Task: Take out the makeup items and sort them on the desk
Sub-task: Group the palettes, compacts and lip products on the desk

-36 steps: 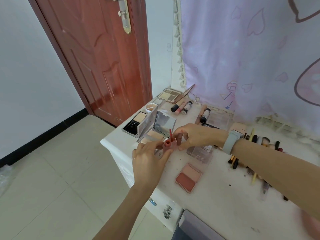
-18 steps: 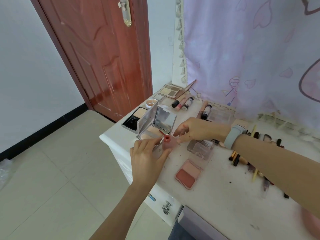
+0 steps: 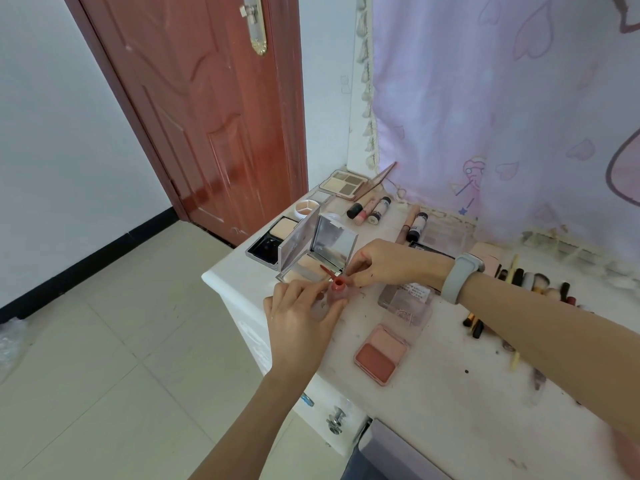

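My left hand grips a small pink lip-gloss bottle with an open red neck, held upright over the white desk. My right hand pinches the bottle's cap, and its red applicator wand points left, out of the bottle, just above the neck. Right behind them stands an open mirrored powder compact. A two-tone blush palette lies near the desk's front, a clear pink case beside it.
At the desk's far left corner lie an eyeshadow palette, a round concealer pot, a black compact and several tubes. Several brushes and pencils lie right of my forearm. A red door and a pink curtain stand behind.
The wand has gone from upright over the bottle to tilted left beside the neck. Both hands dropped slightly towards the desk and the camera moved closer.
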The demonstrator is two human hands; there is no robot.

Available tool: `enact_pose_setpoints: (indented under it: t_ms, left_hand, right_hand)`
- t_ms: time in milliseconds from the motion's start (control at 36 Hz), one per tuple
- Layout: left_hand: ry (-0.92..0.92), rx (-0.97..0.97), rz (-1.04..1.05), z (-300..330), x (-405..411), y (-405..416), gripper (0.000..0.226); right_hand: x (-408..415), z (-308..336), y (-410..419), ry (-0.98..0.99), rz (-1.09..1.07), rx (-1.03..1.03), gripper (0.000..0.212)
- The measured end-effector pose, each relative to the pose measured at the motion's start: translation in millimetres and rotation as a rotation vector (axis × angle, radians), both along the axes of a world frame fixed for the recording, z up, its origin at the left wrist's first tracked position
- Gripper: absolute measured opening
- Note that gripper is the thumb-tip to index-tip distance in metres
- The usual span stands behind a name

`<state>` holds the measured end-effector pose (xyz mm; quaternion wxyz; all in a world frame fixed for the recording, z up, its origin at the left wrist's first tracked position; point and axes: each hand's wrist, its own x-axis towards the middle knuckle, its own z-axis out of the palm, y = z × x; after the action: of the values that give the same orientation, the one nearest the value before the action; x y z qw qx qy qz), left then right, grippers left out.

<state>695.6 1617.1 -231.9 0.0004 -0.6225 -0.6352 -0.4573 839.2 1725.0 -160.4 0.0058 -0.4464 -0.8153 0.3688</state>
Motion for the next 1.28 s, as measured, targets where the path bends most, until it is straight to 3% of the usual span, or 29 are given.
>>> enact_pose_setpoints:
  t_ms: [417,556,667,861,1111,1278]
  left_hand:
    - [-0.052,0.039,-0.004,-2,-6,-6,0.036]
    - [-0.070,0.030,-0.005,-4,-9,-9,0.036]
    - [-0.084,0.010,-0.013,-5,-11,-10,0.036]
    - [-0.096,0.000,-0.011,-4,-10,-9,0.036]
    - [-0.121,-0.009,0.002,-4,-9,-6,0.037]
    - [-0.129,-0.011,-0.013,-3,-8,-8,0.036]
  right_hand:
    - [-10,2,0,-0.128,0.030,-0.086,0.034]
    - [-14,4,2,-0.175,0.020,-0.147,0.025]
    - [-13,6,4,-0.149,0.012,-0.183,0.032]
    - [2,15,1,0.030,-0.015,-0.199,0.022]
    - [18,14,-2,0.191,-0.084,-0.286,0.024]
    - [18,12,-8,0.156,0.014,-0.171,0.020]
